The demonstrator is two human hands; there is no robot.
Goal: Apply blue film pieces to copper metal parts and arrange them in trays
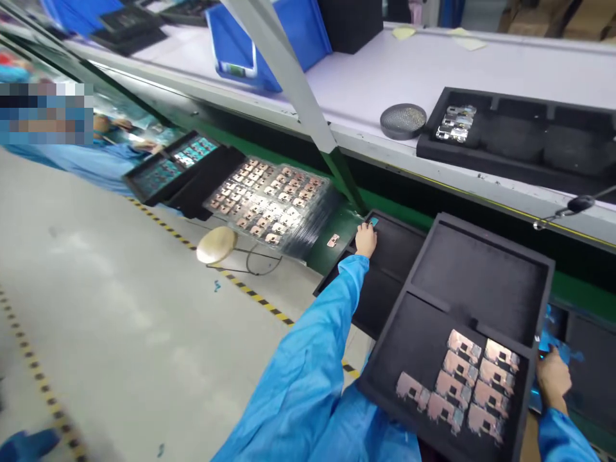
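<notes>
My left hand (366, 240) reaches to the far corner of a black two-part tray (397, 253), its fingers curled at a small blue-green piece (374, 221). Beside it, a lone copper-coloured metal plate (333, 240) lies on the green bench. A larger black tray (481, 260) rests in front of me, with several thin copper-coloured plates (452, 385) in rows in its near compartment. To its right, my right hand (554, 377) is partly closed near crumpled blue film (548, 333); what its fingers hold is hidden.
Stacked clear blister trays (267, 199) hold many copper-coloured plates on the left. Beyond them sits a black tray of blue-covered parts (173, 163). A shelf above carries a round mesh dish (403, 120), a black tray (514, 135) and a blue bin (269, 45). A slanted post (298, 83) crosses in front.
</notes>
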